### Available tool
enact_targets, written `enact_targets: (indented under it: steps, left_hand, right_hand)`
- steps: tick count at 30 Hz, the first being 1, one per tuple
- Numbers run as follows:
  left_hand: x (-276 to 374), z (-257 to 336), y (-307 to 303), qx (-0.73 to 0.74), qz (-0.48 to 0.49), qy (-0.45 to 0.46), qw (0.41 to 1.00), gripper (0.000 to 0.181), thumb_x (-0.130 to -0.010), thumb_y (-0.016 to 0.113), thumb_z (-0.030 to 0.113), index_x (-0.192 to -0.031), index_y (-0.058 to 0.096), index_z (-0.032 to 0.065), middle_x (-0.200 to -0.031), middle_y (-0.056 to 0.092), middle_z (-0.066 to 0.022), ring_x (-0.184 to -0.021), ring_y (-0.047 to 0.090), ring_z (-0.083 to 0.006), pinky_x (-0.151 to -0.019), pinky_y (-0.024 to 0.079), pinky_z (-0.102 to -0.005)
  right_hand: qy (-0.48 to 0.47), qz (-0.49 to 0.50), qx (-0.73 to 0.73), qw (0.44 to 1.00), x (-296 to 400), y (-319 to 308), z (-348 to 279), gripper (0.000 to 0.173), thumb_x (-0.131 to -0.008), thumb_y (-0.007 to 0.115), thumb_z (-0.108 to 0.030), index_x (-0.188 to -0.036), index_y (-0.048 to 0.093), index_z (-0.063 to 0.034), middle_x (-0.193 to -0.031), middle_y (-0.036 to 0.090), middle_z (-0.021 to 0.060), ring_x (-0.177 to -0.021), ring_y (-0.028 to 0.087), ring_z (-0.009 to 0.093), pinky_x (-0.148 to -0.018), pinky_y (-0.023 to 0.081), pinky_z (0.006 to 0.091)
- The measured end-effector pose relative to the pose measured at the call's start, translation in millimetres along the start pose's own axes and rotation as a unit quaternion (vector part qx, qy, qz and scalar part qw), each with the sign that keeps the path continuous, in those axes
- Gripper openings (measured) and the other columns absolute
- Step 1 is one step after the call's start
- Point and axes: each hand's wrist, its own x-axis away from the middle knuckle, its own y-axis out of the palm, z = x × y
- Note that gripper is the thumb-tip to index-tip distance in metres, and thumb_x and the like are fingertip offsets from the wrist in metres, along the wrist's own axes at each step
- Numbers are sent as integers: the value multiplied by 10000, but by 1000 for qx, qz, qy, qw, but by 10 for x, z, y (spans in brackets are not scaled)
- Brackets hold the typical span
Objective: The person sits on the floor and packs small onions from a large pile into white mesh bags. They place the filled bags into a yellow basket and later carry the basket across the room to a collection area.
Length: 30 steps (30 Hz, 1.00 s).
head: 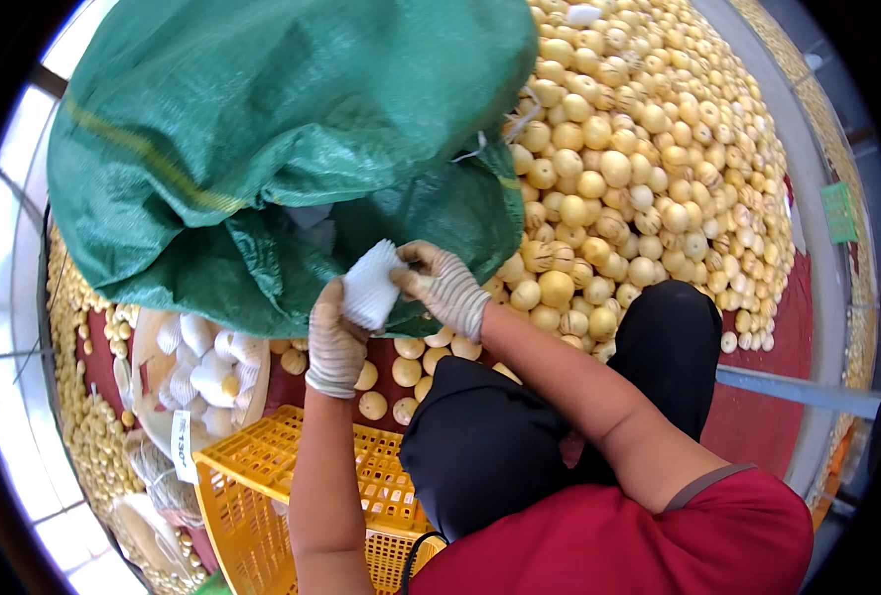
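Observation:
A white foam net sleeve [373,285] is held between both hands in front of the green woven sack's opening. My left hand [334,327], in a striped work glove, grips its lower left side. With thumb and fingertips, my gloved right hand [440,281] pinches its upper right edge. The sleeve looks flattened, and whether anything is inside it cannot be told. Behind the hands, the large green woven sack [284,111] bulges upward and its mouth sags towards me. More white foam pieces [314,223] show in the shadow inside the mouth.
A large heap of yellow pepino melons [612,171] lies right of the sack. Several foam-sleeved fruits [213,375] fill a round basket [146,357] at left, which bears a written tag [182,446]. Below stands a yellow plastic crate [251,513], beside my left forearm.

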Motion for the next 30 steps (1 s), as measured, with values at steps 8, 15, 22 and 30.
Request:
enact_targets:
  steps: [8,15,22,30]
  left_hand:
    - [-120,-219,9,165,99,-166,967,469,-990,435,394,-1321,510,70,-1172,651,-77,-865,680,-182,-559,559,-263]
    - [-123,-346,0,214,-67,-128,966,508,-932,639,307,-1309,508,-7,-1296,587,-139,-1219,553,-276,-1009,479,-448]
    - [-58,-181,92,104,-126,-148,975,398,-920,643,264,-1208,566,1,-1179,624,-140,-1106,600,-272,-949,492,-437]
    - [59,-113,355,164,-59,-83,981,238,-941,591,113,-1128,610,-33,-1080,681,-132,-985,676,-215,-861,567,-342]
  right_hand:
    - [-64,-49,57,995,55,-75,119,339,-879,696,-191,-1111,608,39,-1004,680,128,-936,636,179,-865,509,324]
    - [27,5,-38,999,156,-142,85,277,-888,689,-154,-1081,614,32,-965,685,101,-893,634,148,-832,516,289]
    - [-29,-50,12,998,241,-229,281,283,-842,675,-37,-1116,606,-23,-986,677,74,-886,633,128,-790,526,283]
    - [-87,188,391,897,517,-753,5,348,-836,643,-146,-1178,616,-89,-991,672,132,-919,638,270,-860,497,392]
